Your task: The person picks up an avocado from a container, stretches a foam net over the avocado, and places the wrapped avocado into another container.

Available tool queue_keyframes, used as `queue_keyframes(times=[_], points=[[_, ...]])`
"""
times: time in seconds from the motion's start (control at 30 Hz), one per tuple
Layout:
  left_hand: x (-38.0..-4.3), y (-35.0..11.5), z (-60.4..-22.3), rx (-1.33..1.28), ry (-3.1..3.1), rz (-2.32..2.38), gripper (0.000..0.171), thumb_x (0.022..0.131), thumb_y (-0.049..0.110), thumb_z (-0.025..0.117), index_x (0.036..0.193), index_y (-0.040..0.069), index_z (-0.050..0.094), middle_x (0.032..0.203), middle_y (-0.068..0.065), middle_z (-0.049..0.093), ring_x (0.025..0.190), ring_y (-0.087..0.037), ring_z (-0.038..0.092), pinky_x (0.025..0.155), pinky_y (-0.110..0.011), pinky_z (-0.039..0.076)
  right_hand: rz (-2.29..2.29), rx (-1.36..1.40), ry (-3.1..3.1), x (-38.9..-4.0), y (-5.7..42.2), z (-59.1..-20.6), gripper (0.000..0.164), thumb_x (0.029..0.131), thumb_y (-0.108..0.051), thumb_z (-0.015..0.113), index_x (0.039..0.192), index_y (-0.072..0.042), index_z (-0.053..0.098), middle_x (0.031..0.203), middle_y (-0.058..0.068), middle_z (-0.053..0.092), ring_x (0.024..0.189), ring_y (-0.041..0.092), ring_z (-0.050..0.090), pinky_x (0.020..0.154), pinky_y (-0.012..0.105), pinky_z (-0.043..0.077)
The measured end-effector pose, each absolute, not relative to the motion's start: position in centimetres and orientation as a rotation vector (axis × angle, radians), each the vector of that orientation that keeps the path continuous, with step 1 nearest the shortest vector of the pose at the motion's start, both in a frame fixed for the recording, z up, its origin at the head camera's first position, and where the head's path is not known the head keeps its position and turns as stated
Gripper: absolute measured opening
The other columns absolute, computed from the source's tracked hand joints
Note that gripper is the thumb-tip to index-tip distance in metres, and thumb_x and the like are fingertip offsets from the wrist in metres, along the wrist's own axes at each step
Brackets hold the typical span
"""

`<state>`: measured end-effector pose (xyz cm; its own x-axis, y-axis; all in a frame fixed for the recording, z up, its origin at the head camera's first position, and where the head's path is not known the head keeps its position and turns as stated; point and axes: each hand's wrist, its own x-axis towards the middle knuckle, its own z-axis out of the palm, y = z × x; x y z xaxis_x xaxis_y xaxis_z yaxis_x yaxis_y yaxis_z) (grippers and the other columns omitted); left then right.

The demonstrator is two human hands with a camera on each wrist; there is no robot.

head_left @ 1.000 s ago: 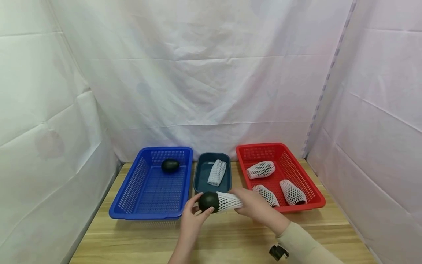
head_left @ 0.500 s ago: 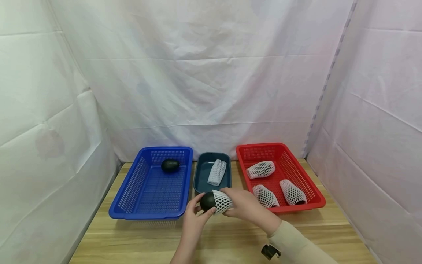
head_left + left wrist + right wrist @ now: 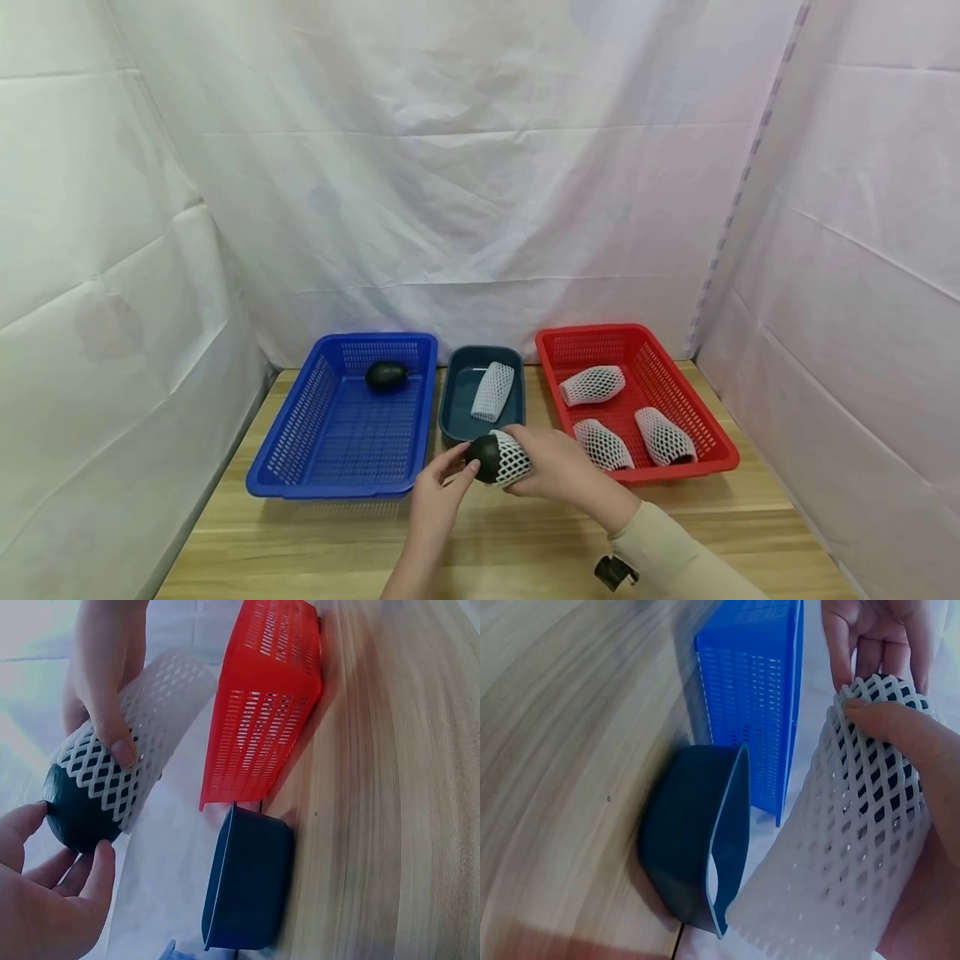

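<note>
A dark green avocado [image 3: 482, 457] is held over the near end of the small teal tray, partly covered by a white foam net sleeve [image 3: 513, 461]. My right hand [image 3: 558, 467] grips the sleeve around the fruit, its thumb pressing on the mesh. At the bare end, the thumb and fingertips of my left hand [image 3: 437, 487] pinch the avocado. The left wrist view shows the rounded bare tip of the avocado [image 3: 71, 814] sticking out. Seen from the right wrist, the loose tail of the net sleeve [image 3: 817, 877] hangs past the fruit.
On the left, a blue basket [image 3: 258, 483] holds one bare avocado [image 3: 386, 377]. Another foam net sleeve [image 3: 492, 392] lies in the teal tray [image 3: 459, 429]. To the right, a red basket [image 3: 720, 458] contains 3 sleeved avocados. White cloth [image 3: 480, 208] surrounds the wooden table [image 3: 510, 550].
The sleeve has been drawn further over the avocado as my right hand moved left along it. Since half a second ago, the avocado has shifted slightly right, and my left fingers sit nearer its tip.
</note>
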<state>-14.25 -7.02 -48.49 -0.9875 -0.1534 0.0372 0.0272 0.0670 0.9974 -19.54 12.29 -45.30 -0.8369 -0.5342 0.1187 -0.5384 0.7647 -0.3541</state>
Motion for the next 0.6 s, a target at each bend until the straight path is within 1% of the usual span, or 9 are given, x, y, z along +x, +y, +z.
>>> queue_keyframes(times=[0.1,0.2,0.27,0.37,0.5,0.6], points=[[-14.3,-7.0,-48.4,0.107,-2.186,-2.075,0.037,0.088,0.011,0.074,0.120,-0.004,0.066,0.113,-0.018,0.066,0.104,-0.032,0.062,0.087,-0.047,0.053,0.606,0.901,-2.943,-19.5,12.1,-45.4,0.074,0.066,-0.044,0.088,0.127,-0.018,0.054,0.106,-0.006,0.064,0.089,0.011,0.059,0.079,0.035,0.053],[-14.2,-6.9,-48.2,0.092,-2.164,-2.102,0.038,0.086,0.010,0.075,0.120,-0.004,0.066,0.112,-0.018,0.065,0.103,-0.031,0.063,0.086,-0.041,0.054,0.620,0.899,-2.945,-19.5,12.0,-45.5,0.078,0.065,-0.045,0.089,0.129,-0.019,0.053,0.109,-0.006,0.064,0.091,0.011,0.059,0.081,0.035,0.053],[-14.1,-6.8,-48.1,0.087,-2.161,-2.095,0.037,0.084,0.010,0.077,0.118,-0.003,0.067,0.110,-0.016,0.065,0.101,-0.030,0.063,0.083,-0.036,0.055,0.637,0.907,-2.939,-19.5,11.9,-45.6,0.079,0.065,-0.044,0.089,0.130,-0.018,0.052,0.111,-0.006,0.063,0.092,0.012,0.059,0.082,0.036,0.053],[-14.1,-6.8,-48.2,0.083,-2.158,-2.093,0.037,0.082,0.010,0.079,0.115,0.000,0.069,0.109,-0.014,0.065,0.101,-0.028,0.064,0.081,-0.031,0.055,0.610,0.933,-2.935,-19.6,11.6,-45.8,0.080,0.065,-0.044,0.089,0.130,-0.017,0.052,0.113,-0.005,0.063,0.094,0.012,0.058,0.083,0.035,0.053],[-14.0,-6.8,-48.3,0.063,-2.184,-2.067,0.036,0.080,0.010,0.081,0.113,0.002,0.071,0.111,-0.013,0.066,0.101,-0.028,0.064,0.080,-0.030,0.055,0.566,0.967,-2.941,-19.4,11.2,-45.9,0.078,0.066,-0.044,0.088,0.129,-0.015,0.052,0.112,-0.003,0.062,0.093,0.011,0.057,0.082,0.033,0.053],[-14.0,-6.7,-48.4,0.051,-2.201,-2.043,0.036,0.079,0.008,0.081,0.112,0.002,0.071,0.110,-0.013,0.066,0.101,-0.028,0.064,0.080,-0.029,0.055,0.573,0.982,-2.953,-19.2,10.9,-45.7,0.075,0.067,-0.043,0.088,0.128,-0.017,0.052,0.111,-0.005,0.061,0.092,0.010,0.055,0.080,0.032,0.052]])
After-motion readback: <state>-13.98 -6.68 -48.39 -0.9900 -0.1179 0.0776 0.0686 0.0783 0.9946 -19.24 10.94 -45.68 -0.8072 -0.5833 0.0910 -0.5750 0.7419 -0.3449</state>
